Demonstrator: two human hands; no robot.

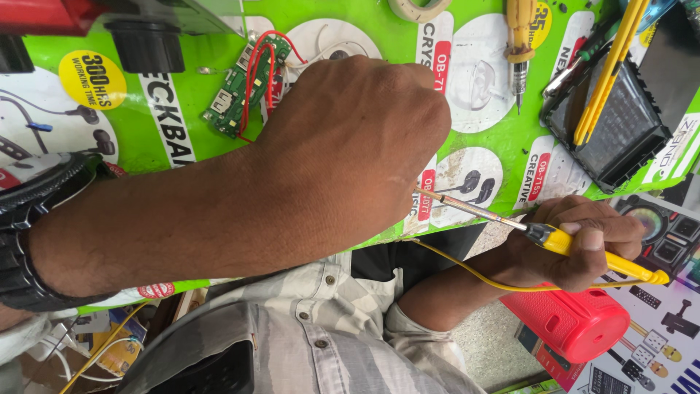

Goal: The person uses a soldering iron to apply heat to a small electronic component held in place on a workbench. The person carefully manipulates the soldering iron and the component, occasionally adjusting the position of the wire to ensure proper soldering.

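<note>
My left hand [350, 138] reaches in from the left with a black wristwatch [29, 241] on the wrist. Its fingers are curled under and only its back shows, so whatever is beneath it is hidden. It hovers just right of a small green circuit board [237, 87] with red wires, lying on the green printed work mat [182, 124]. My right hand [576, 241] grips a yellow-handled soldering iron [554, 239]. The iron's metal tip points left and ends close to the left hand's lower edge. Its yellow cord [467, 270] loops under my right wrist.
At the top right lies an open black device casing [620, 138] with yellow sticks across it. A yellow-handled screwdriver [519, 44] and a tape roll [417, 9] lie at the top. A red cylindrical speaker [576, 325] sits at the lower right, and a black knob [146, 44] at the top left.
</note>
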